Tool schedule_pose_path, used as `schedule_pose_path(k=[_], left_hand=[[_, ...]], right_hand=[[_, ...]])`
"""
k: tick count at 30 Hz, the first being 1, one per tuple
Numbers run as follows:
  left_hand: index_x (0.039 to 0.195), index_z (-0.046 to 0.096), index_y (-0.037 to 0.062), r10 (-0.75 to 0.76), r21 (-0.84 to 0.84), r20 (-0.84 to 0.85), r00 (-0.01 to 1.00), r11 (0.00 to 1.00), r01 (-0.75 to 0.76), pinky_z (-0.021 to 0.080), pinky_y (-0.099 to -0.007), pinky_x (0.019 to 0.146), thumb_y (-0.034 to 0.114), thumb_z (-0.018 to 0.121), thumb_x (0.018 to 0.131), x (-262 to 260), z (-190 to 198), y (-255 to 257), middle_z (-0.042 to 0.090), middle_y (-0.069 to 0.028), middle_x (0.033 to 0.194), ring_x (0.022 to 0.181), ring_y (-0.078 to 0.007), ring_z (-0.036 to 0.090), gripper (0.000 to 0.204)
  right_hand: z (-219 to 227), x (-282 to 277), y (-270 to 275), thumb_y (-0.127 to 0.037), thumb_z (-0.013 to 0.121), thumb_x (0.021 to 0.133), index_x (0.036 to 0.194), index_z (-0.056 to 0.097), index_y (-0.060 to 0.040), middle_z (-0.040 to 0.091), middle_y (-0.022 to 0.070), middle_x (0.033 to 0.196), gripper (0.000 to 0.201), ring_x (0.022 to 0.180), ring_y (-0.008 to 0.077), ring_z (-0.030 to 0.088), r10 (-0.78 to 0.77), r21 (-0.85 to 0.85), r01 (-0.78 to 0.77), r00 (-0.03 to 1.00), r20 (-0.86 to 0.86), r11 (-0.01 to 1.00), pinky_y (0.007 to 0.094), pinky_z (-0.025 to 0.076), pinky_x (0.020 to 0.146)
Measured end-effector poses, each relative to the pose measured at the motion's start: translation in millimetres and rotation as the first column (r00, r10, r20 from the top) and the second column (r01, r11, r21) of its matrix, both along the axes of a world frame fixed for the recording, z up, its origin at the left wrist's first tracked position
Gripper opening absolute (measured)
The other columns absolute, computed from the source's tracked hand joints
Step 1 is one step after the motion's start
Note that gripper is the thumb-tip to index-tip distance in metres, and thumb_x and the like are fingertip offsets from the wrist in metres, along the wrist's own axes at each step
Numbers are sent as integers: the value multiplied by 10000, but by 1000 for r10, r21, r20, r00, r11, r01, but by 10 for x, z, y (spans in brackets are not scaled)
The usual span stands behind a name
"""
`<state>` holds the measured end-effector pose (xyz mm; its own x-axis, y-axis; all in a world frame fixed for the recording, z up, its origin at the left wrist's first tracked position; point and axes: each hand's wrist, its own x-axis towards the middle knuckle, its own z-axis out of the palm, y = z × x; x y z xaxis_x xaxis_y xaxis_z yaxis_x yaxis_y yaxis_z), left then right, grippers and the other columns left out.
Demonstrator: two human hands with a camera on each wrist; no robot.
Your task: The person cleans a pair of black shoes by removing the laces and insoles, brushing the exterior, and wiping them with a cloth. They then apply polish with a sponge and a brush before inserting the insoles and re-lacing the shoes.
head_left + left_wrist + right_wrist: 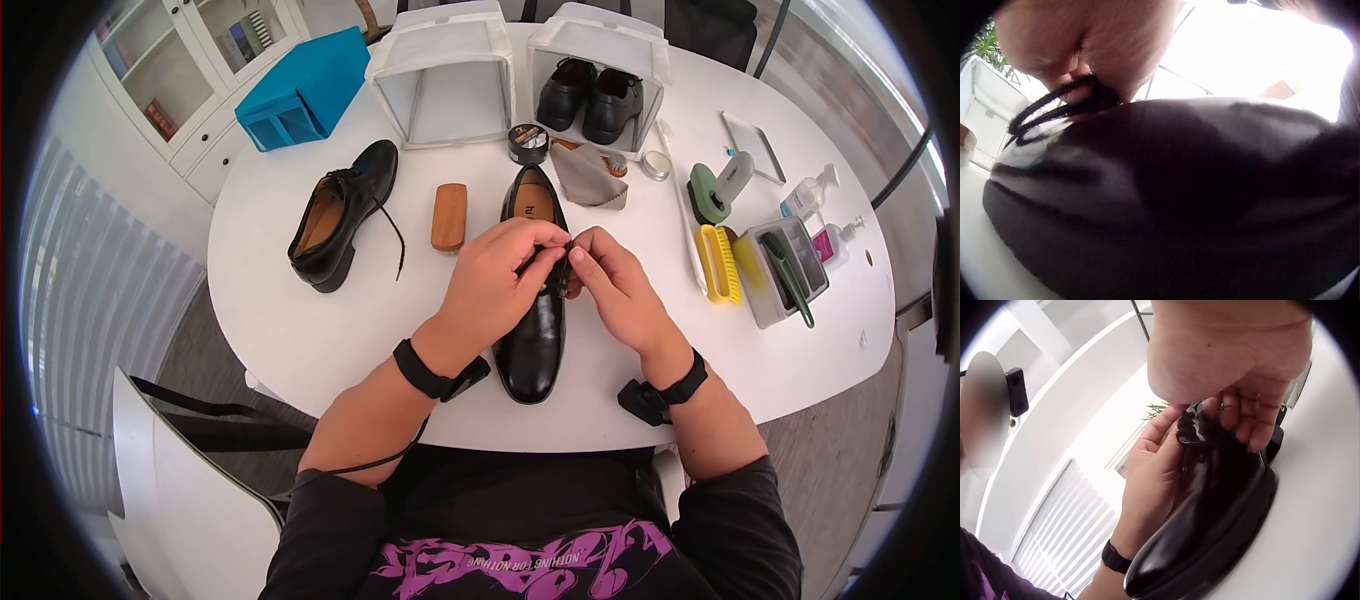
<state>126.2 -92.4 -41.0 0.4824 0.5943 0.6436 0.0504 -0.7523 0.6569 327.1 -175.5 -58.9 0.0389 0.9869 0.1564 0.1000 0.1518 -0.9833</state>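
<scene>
A glossy black lace-up dress shoe [530,360] lies on the white table with its toe towards the person. Over its lacing, my left hand [490,275] pinches the black shoelace [1102,95] between thumb and fingertips. My right hand [620,290] meets it from the other side, also pinching the lace, fingertips close to the left ones. Looping strands stand out above the shoe in the left wrist view. In the right wrist view, the right palm partly hides the lacing. The matching shoe [340,225] stands at left, one loose lace end trailing onto the table.
A wooden-backed brush [449,217] lies between the shoes. Beyond are a round polish tin [528,144], a grey cloth [588,176] and two white boxes, one holding black shoes [590,98]. At right are a yellow brush [718,263], a grey caddy [783,272] and pump bottles [808,190].
</scene>
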Motion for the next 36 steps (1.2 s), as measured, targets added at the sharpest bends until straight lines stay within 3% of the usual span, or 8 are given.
schedule_pose_path(k=[8,13,18,19,24,27,32,36], left_hand=[[1254,801,38,22,-4,16,1000,1000,-22,619,-296,749,10,855,1006,-16,-52,44,848,-97,1107,881,-169,815,255],[1363,753,24,106,105,-135,985,990,-93,603,-325,893,25,703,1102,-118,120,37,835,-96,1167,1061,-185,756,266],[1428,676,24,42,-55,-17,999,998,-43,559,-351,1016,-86,585,1026,-268,51,181,768,-120,1236,1086,-219,704,427],[1399,679,27,32,-68,-39,999,997,-34,560,-353,1010,-82,599,1008,-294,8,215,761,-106,1201,1080,-216,704,414],[1331,676,34,-100,-150,-207,973,986,69,562,-356,1003,-68,655,970,-447,111,272,727,-76,1108,1061,-210,703,375],[1329,678,44,-152,-175,-243,958,978,111,563,-354,993,-59,678,961,-470,126,285,717,-70,1077,1049,-207,703,382],[1318,654,44,-181,-213,-245,952,968,130,569,-351,967,-38,698,976,-475,115,313,706,-60,1056,1045,-201,701,355],[1308,645,39,-177,-250,-249,952,962,114,568,-325,908,-48,683,995,-479,136,287,674,-44,1062,1016,-173,674,328]], right_hand=[[15,13,8,-211,655,1213,1148,652,-16,673,13,971,205,856,96,650,-31,69,30,999,11,997,277,579,794],[-42,97,24,-118,616,1195,1110,655,-20,683,18,975,135,842,99,663,-72,78,71,997,7,994,280,584,781],[46,211,51,-103,486,1191,1050,610,-6,737,120,1029,212,834,176,725,-288,152,335,920,-267,930,342,637,713],[59,226,61,-148,463,1201,1049,580,-14,754,176,1086,234,810,200,726,-321,178,389,892,-318,904,358,648,686],[107,415,63,-236,453,1213,1013,506,-54,769,218,1144,275,772,216,715,-311,147,418,829,-464,896,361,623,635],[161,426,82,-286,485,1199,980,487,-92,743,155,1056,293,740,189,682,-386,6,482,709,-591,876,316,534,572],[131,643,96,-296,520,1165,919,442,-151,439,-8,804,295,635,115,454,-457,-36,567,622,-635,823,273,303,515],[187,705,78,-262,524,1155,905,423,-146,411,-14,785,294,628,103,407,-508,-8,627,623,-595,779,269,279,517]])
